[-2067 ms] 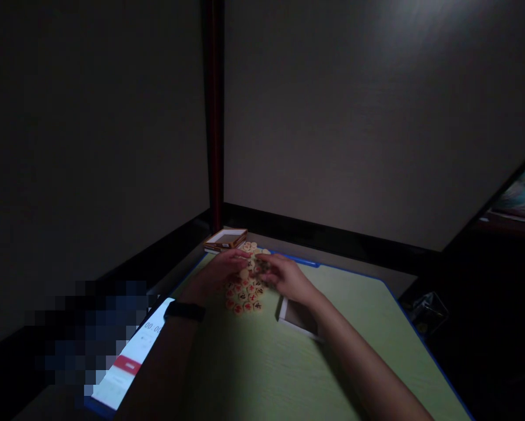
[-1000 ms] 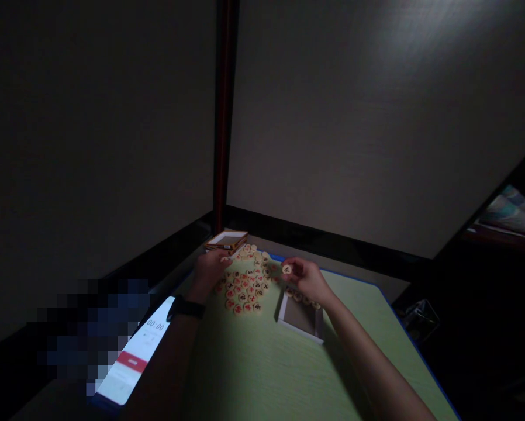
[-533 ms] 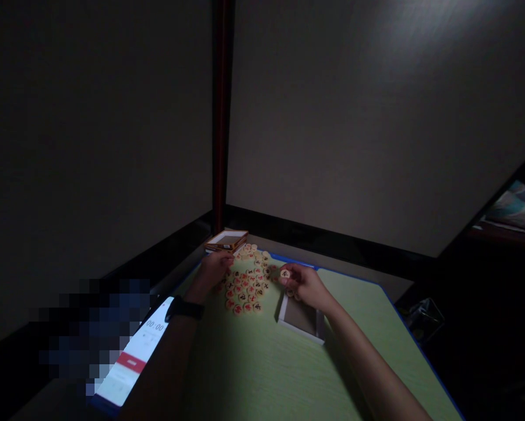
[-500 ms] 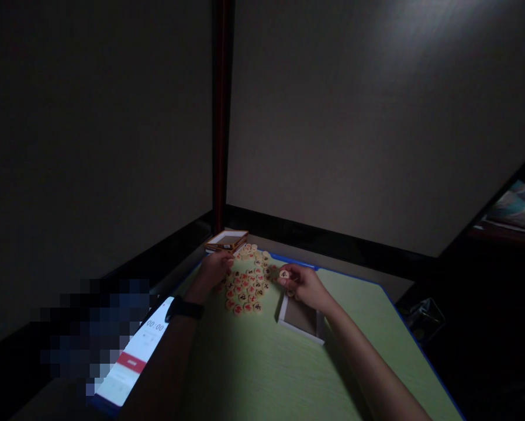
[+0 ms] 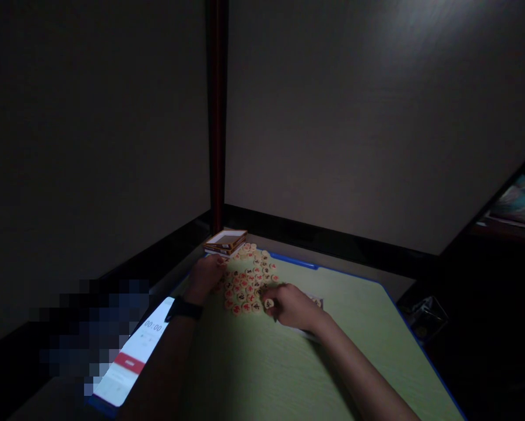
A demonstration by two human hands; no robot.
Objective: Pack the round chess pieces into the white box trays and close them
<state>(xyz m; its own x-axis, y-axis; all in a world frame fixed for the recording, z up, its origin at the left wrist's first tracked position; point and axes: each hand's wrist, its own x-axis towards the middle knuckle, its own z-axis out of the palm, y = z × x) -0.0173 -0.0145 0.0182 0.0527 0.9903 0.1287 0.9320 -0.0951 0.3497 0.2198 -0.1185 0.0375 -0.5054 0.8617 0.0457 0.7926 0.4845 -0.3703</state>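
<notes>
One black-marked disc (image 5: 269,304) sits at the fingertips of the right hand (image 5: 285,305), which has just dropped lower and toward the left; half a second ago that hand held a black-marked disc higher up, above the far edge of the white-walled tray (image 5: 304,334). Whether it is the same disc cannot be told. The work is now, by my judgement, at the lower right edge of the cluster of round discs (image 5: 244,283), where red and black characters mix, rather than over the tray. The right hand's thumb and fingers are drawn close together and appear to pinch the disc, its face tilted up toward the camera, just beside the cluster's lowest row. Hand and forearm now cover most of the tray; a disc (image 5: 317,302) shows near its far right corner. The left hand (image 5: 209,275) has shifted only slightly, lying at the cluster's left side, in front of the stacked boxes (image 5: 226,248), with its fingers curled. Another disc shows by its fingertips, but whether it is gripped or merely touched cannot be told. Discs and tray all lie on the green table (image 5: 254,362).
</notes>
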